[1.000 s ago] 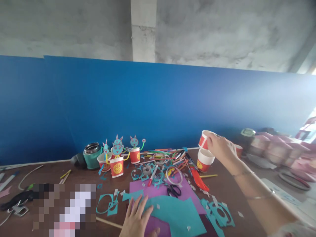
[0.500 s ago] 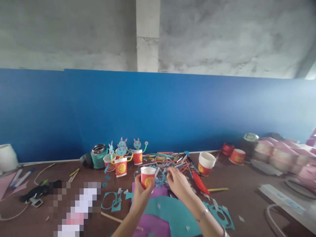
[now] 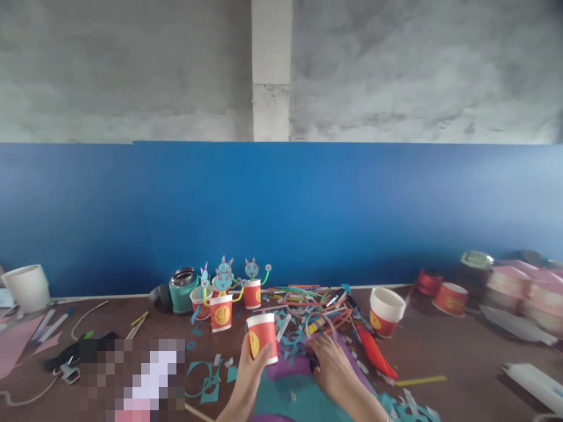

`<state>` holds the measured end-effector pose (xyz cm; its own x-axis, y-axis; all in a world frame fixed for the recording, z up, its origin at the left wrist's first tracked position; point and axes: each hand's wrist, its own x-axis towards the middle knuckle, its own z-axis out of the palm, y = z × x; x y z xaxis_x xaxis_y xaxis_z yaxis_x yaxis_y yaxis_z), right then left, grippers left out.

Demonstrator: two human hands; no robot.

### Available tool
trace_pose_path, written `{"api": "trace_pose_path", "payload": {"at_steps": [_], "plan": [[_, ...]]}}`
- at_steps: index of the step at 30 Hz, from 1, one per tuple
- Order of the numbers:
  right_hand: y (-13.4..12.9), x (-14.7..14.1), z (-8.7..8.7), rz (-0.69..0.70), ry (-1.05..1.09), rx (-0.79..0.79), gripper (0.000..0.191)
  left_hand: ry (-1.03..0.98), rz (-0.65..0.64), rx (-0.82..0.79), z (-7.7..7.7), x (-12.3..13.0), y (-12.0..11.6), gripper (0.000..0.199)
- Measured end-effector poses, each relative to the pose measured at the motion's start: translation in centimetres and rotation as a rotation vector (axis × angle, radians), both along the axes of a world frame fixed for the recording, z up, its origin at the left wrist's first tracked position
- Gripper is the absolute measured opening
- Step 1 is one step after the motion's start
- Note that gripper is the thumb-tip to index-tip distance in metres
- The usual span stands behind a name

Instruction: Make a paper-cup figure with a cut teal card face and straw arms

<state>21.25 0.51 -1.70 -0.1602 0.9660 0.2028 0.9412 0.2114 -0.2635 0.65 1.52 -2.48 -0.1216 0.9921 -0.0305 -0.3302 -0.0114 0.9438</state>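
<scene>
My left hand (image 3: 250, 372) is wrapped round a red and white paper cup (image 3: 263, 338) with a yellow emblem, held tilted above the craft paper. To its right, my right hand (image 3: 329, 366) is low over the purple paper (image 3: 290, 360), back of the hand up and fingers curled. A small black thing (image 3: 314, 364) shows by its thumb, and its fingertips are hidden. Just beyond the fingers are a clear ring (image 3: 320, 325) and a yellow glue stick (image 3: 315, 326). Teal paper (image 3: 290, 398) lies below both hands.
Behind stand several cups with teal cat-faced figures (image 3: 220, 310) and a teal flask (image 3: 183, 290). Pipe cleaners (image 3: 303, 299) and paper scraps crowd the middle. Stacked cups (image 3: 387, 310), a red pouch (image 3: 376, 351) and a yellow stick (image 3: 421, 381) are at right.
My left hand has tilted the cup, its rim now leaning left. My right hand has moved down toward the purple paper, uncovering the ring and glue stick. The camera view has shifted.
</scene>
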Motion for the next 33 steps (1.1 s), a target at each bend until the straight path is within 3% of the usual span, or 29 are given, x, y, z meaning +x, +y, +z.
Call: {"api": "trace_pose_path", "payload": {"at_steps": [4, 9, 12, 16, 20, 23, 26, 28, 30, 33], "plan": [[0.4, 0.7, -0.7, -0.025, -0.005, 0.022, 0.066, 0.019, -0.036, 0.045, 0.0, -0.2, -0.1, 0.075], [0.4, 0.6, 0.1, -0.072, -0.010, 0.053, 0.063, -0.097, -0.105, 0.048, 0.4, -0.4, -0.5, 0.072], [0.0, 0.4, 0.7, -0.008, 0.050, 0.064, 0.061, -0.059, -0.133, 0.045, 1.0, 0.0, -0.7, 0.073], [-0.5, -0.1, 1.1, 0.113, 0.181, 0.001, 0.057, 0.099, -0.060, 0.084, 1.4, 0.5, -0.9, 0.062], [-0.7, -0.5, 1.4, 0.002, 0.303, -0.031, 0.067, 0.263, 0.124, 0.078, 1.2, 0.8, -1.1, 0.046], [-0.9, -0.6, 1.8, -0.059, 0.612, -0.134, 0.069, 0.221, 0.137, 0.102, 1.3, 0.6, -1.2, 0.045], [-1.1, -0.8, 2.2, 0.006, 1.198, -0.418, 0.056, 0.081, 0.073, 0.119, 1.7, 0.4, -1.2, 0.048], [-1.3, -0.9, 2.5, 0.069, 1.547, -0.527, 0.049, 0.032, 0.039, 0.117, 2.1, 0.2, -1.3, 0.053], [-1.4, -1.0, 2.6, 0.074, 1.732, -0.551, 0.045, 0.003, 0.044, 0.095, 2.3, 0.3, -1.4, 0.060], [-1.6, -1.3, 2.8, 0.049, 1.783, -0.587, 0.040, -0.044, 0.066, 0.068, 2.3, 0.5, -1.4, 0.069]]}}
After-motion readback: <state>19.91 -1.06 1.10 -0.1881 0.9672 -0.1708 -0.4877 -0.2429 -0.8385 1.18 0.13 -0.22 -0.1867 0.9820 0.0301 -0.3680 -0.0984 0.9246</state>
